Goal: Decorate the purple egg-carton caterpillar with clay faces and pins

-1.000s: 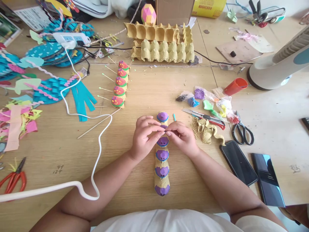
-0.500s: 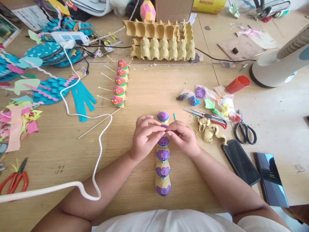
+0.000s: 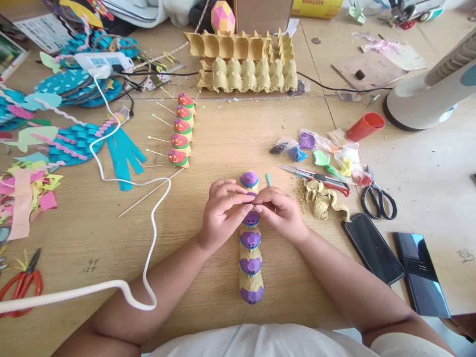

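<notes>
A strip of egg-carton bumps, coated in purple clay with blue edging and small dark faces, runs lengthwise on the table in front of me. Over its upper bumps, my left hand and my right hand meet fingertip to fingertip. Both hands are pinched closed; whatever lies between the fingertips is too small and hidden to make out. The second bump from the top is partly covered by my fingers. Just beyond my right hand lies a small blue stick-like tool.
Right of my hands are carton scraps, a utility knife, scissors, bagged coloured clay and two phones. A red-and-green carton caterpillar stands at left, near a white cable. Egg cartons sit behind.
My fingertips stay together and have dipped very slightly. The whole view has shifted a little; nothing has visibly been picked up or put down.
</notes>
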Action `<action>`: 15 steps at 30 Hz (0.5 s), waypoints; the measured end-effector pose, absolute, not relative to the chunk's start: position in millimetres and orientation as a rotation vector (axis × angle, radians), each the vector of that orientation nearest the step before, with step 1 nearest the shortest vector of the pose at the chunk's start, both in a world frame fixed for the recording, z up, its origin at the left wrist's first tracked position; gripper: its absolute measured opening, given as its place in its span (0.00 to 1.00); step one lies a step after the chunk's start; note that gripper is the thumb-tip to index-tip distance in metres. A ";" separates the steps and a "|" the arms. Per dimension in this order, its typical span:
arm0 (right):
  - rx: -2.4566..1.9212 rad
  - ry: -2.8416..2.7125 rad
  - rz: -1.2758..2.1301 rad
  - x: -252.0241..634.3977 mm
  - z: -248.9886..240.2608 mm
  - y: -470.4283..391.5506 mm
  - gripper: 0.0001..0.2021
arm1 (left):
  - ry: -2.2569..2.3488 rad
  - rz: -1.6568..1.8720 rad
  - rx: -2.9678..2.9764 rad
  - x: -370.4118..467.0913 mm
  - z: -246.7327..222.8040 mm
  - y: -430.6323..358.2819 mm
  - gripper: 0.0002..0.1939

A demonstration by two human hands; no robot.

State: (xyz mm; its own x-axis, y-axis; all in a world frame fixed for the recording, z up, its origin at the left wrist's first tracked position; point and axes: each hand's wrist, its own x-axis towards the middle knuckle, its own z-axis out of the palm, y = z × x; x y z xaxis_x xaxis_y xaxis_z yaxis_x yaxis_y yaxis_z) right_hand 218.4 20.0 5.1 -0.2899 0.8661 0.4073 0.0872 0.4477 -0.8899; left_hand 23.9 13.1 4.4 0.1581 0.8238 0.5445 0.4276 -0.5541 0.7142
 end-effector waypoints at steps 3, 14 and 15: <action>-0.838 -1.675 0.985 218.2 5.8 19.0 0.07 | 1.167 1.372 2.042 24.2 5.8 13.1 0.05; -0.852 -1.686 0.993 220.5 8.6 18.5 0.17 | 1.163 1.341 2.007 24.3 4.5 11.9 0.06; -0.853 -1.684 0.995 220.4 8.4 18.4 0.17 | 1.152 1.340 2.006 24.3 4.4 11.9 0.06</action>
State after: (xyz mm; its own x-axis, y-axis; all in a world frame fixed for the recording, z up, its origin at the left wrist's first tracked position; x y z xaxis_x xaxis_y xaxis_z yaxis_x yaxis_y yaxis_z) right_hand 220.4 18.4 8.4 -0.2888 0.8780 0.3818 0.0893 0.4218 -0.9023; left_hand 24.3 11.9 4.4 0.1733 0.8383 0.5170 0.3856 -0.5408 0.7476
